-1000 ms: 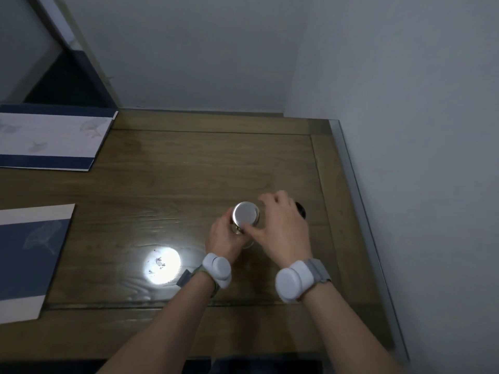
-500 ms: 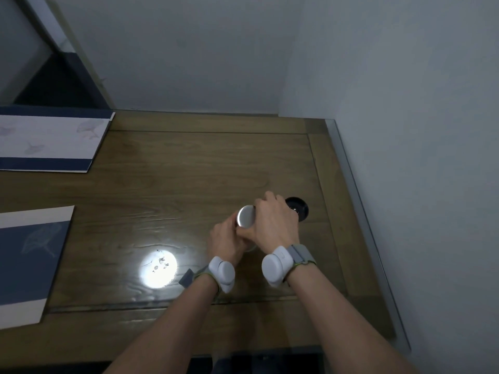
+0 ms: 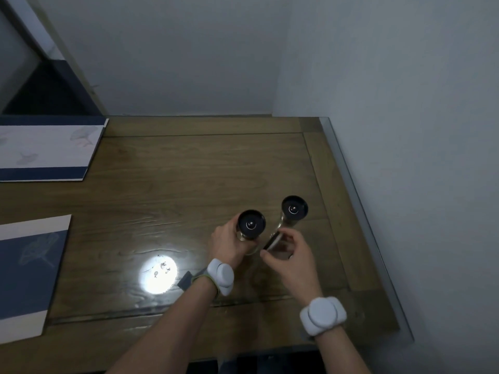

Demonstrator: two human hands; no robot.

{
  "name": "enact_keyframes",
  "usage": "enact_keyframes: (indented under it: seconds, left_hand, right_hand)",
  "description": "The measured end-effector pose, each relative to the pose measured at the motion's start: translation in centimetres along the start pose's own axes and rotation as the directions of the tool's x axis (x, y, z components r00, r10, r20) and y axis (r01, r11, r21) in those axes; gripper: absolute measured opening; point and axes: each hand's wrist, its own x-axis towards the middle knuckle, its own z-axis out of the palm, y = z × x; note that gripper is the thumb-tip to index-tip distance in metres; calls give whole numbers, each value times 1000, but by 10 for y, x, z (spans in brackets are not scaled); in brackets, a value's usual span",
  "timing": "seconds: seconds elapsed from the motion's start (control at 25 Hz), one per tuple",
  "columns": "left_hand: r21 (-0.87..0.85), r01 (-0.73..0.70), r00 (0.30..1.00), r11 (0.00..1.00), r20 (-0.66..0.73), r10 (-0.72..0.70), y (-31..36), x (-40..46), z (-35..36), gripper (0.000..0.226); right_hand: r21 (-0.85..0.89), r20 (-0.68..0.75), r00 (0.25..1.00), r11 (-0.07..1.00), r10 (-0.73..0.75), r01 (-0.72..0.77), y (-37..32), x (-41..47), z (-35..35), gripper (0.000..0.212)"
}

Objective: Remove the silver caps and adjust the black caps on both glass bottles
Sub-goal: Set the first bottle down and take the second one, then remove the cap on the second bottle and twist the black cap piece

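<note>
Two glass bottles stand close together on the wooden table [image 3: 189, 168], seen from above. The near bottle's black cap [image 3: 251, 224] shows a small shiny centre; my left hand [image 3: 229, 245] grips this bottle's body from the left. The far bottle's black cap [image 3: 294, 208] sits just right and behind, untouched. My right hand [image 3: 293, 256] pinches a silver cap [image 3: 272, 241], tilted on its side, just right of the near bottle and below the far one. Most of both glass bodies is hidden under the caps and hands.
A bright lamp reflection [image 3: 158, 273] glares on the tabletop left of my hands. Two blue-and-white booklets lie at the left, one far [image 3: 48, 149] and one near [image 3: 27, 273]. A wall [image 3: 405, 157] runs along the table's right edge.
The silver cap that covered the near bottle has come off in my right hand and moved right and down, exposing the black cap beneath. My left hand has stayed on the bottle.
</note>
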Motion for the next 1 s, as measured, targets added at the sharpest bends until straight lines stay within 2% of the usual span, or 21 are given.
enact_keyframes:
  seconds: [0.12, 0.28, 0.44, 0.6, 0.76, 0.88, 1.0]
  left_hand:
    - [-14, -14, 1000, 1000, 7, 14, -2, -1, 1, 57]
    - [-7, -3, 1000, 1000, 19, 3, -3, -1, 0, 52]
    - [-18, -15, 1000, 1000, 1, 15, -5, 0, 2, 52]
    - [7, -5, 1000, 1000, -9, 5, -6, 1, 4, 51]
    - [25, -9, 1000, 1000, -7, 9, -6, 1, 3, 51]
    - [7, -23, 1000, 1000, 8, 23, -8, 2, 2, 52]
    - [-19, -29, 1000, 999, 8, 29, -10, 2, 2, 54]
  right_hand:
    - [8, -20, 994, 994, 110, -110, 37, -5, 15, 61]
    - [-57, -35, 988, 987, 149, -151, 54, 14, 32, 62]
    - [-122, -80, 985, 979, 151, -161, 66, 23, 39, 62]
    - [-283, -106, 988, 949, 111, -137, 81, 17, 43, 60]
    - [-366, -131, 987, 921, 92, -134, 85, 12, 49, 59]
    - [-506, -123, 991, 855, 57, -112, 87, 7, 51, 58]
    - [-668, -104, 994, 737, 38, -98, 95, 2, 55, 57]
